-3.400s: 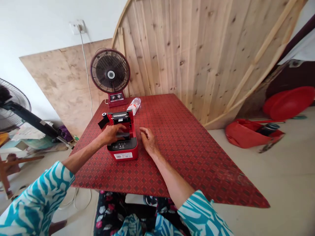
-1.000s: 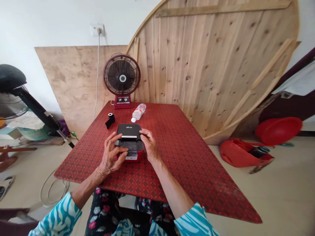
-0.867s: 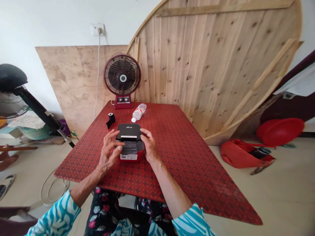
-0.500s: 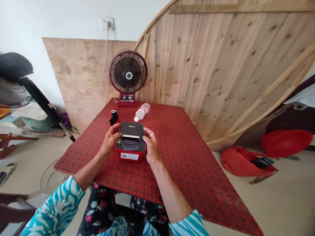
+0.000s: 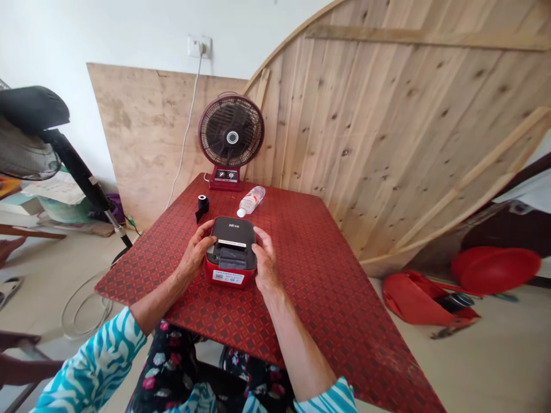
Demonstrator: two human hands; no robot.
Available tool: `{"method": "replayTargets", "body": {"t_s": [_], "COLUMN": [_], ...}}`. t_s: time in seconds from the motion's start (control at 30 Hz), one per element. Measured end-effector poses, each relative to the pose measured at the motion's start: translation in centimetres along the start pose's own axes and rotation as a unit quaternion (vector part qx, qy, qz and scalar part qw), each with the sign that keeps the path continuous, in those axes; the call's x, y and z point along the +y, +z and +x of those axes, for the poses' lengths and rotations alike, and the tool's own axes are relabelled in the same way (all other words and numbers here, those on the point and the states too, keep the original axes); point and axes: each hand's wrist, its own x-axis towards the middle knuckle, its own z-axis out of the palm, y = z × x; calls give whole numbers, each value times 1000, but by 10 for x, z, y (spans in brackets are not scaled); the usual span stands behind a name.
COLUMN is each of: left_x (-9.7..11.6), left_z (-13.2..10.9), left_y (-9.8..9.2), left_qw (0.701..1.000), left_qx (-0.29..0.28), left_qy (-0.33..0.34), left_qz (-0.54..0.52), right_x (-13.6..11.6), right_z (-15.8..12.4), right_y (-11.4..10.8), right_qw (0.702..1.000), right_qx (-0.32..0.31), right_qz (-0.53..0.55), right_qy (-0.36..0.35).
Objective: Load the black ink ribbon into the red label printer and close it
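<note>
A small label printer [image 5: 235,231] with a black lid and a red body sits near the front of the red patterned table [image 5: 318,292]. A dark strip lies over its front slot, and a white label with print is stuck on its front face. My left hand [image 5: 198,250] grips its left side, thumb on the top edge. On the opposite side my right hand [image 5: 266,261] holds it in the same way, fingers behind and thumb at the lid's edge. The lid looks closed. Just beyond my left hand stands a black roll [image 5: 203,206] with a loose tail.
A clear plastic bottle [image 5: 252,201] lies on its side behind the printer. At the table's far end stands a dark red fan [image 5: 231,137], against wooden boards [image 5: 310,137]. A floor fan [image 5: 77,160] is at the left; a red bag [image 5: 413,295] lies on the floor at right.
The view has tilted slightly, so everything sits a little lower in the picture. Both hands keep the same hold on the printer.
</note>
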Motion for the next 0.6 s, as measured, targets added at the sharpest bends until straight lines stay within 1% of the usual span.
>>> {"method": "replayTargets", "body": {"t_s": [0.13,0.2,0.3,0.37,0.43,0.53,0.6], "left_x": [-3,-1,1,0,-2,-4,-3], "left_z": [-3,-2,1,4,6,8,6], "left_y": [-1,-2,-4,-6,-8,-10,-10], "left_qw": [998,997,998,999,1000,999,999], "left_qx": [15,20,23,16,3,-12,-14], "left_qy": [6,10,15,19,24,31,22], "left_qz": [-65,-76,-59,-39,-14,18,20], "right_x": [4,7,10,10,9,7,6], "right_z": [0,2,4,5,5,7,7], "right_y": [-3,-5,-9,-10,-10,-8,-6], "right_qw": [999,998,999,999,999,999,999], "right_qx": [10,18,26,29,30,22,16], "right_qz": [-25,-42,-40,-24,-14,-22,-37], "right_qy": [-19,-36,-22,5,14,-11,-28]}}
